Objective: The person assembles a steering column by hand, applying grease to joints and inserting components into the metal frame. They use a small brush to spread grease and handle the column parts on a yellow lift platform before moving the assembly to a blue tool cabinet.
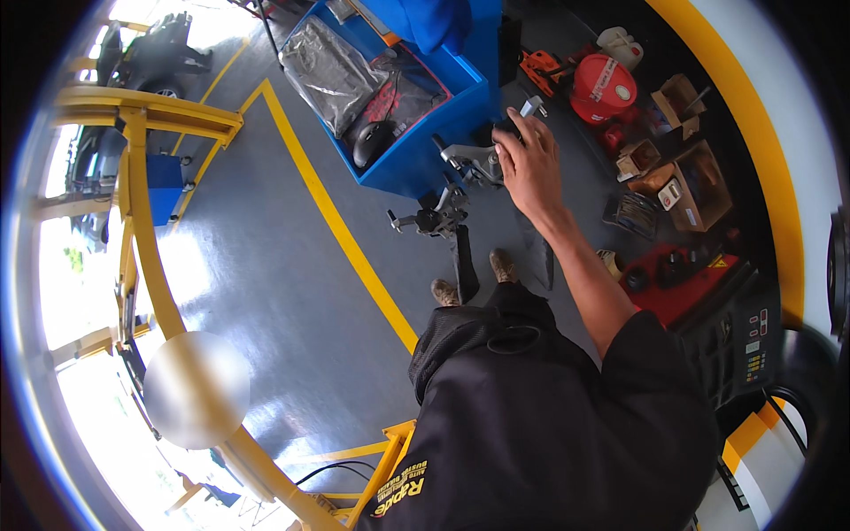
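My right hand [529, 168] reaches forward over a silver-and-black metal clamp [480, 163] beside the blue cart. Its fingers are stretched out and somewhat apart; whether they touch the clamp I cannot tell, since the hand covers part of it. A silver bar end [532, 106] shows just beyond the fingertips. Left of and nearer than this clamp is a second, similar metal clamp [434, 218], with a dark flat piece [464, 265] hanging below it. The blue cart [416, 157] holds a crumpled grey plastic cover [329, 75] and a black rounded object [374, 142]. My left hand is out of view.
On the right are a red round container [604, 88], a white jug [620, 46], an orange tool [542, 71], cardboard boxes [704, 181] and a red machine [677, 273]. A yellow frame [137, 177] stands left. A yellow line [328, 212] crosses the grey floor.
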The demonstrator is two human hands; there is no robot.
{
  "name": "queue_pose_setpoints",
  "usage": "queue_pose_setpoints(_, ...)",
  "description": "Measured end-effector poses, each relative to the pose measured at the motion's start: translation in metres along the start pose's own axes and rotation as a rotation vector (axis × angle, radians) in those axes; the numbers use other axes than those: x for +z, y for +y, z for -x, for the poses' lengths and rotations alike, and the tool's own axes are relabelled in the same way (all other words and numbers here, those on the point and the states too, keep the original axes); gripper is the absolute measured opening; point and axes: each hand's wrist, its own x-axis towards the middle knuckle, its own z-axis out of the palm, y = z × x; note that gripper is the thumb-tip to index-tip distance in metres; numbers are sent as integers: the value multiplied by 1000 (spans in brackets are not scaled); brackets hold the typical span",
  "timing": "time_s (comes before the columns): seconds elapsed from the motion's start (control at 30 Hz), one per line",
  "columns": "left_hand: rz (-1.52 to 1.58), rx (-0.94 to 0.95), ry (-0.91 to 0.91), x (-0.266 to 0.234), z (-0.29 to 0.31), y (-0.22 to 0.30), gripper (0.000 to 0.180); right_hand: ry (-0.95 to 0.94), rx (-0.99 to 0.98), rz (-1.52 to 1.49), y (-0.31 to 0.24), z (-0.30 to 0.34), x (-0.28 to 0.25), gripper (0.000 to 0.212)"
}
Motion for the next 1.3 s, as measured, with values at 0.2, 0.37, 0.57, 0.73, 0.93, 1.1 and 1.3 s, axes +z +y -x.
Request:
queue_pose_setpoints(0.2, 251, -51, -102, -23, 0, 5, 60, -406, 14, -248, -65, 35, -7, 15)
queue_pose_setpoints(0.37, 392, -33, -128, -23, -13, -22, 60, -257, -1, -435, -129, 74, 22, 18)
queue_pose_setpoints(0.57, 444, -59, -118, 17, -3, -103, 59, -532, 100, -264, -228, 94, 49, 27)
queue_pose_setpoints(0.73, 348, 12, -35, 37, -13, -163, 60, -686, -71, -225, -275, 139, 107, 27)
queue_pose_setpoints(0.93, 1273, -421, 504, -65, 13, -204, 46, -1009, -173, -161, -264, 240, 215, 35)
queue_pose_setpoints(1.1, 1637, -409, 909, -77, 27, -221, 21, -1142, -285, -91, -315, 253, 249, 37)
queue_pose_setpoints(1.3, 1701, -409, 1182, -119, 45, -237, 23, -1150, -412, -264, -418, 222, 303, 38)
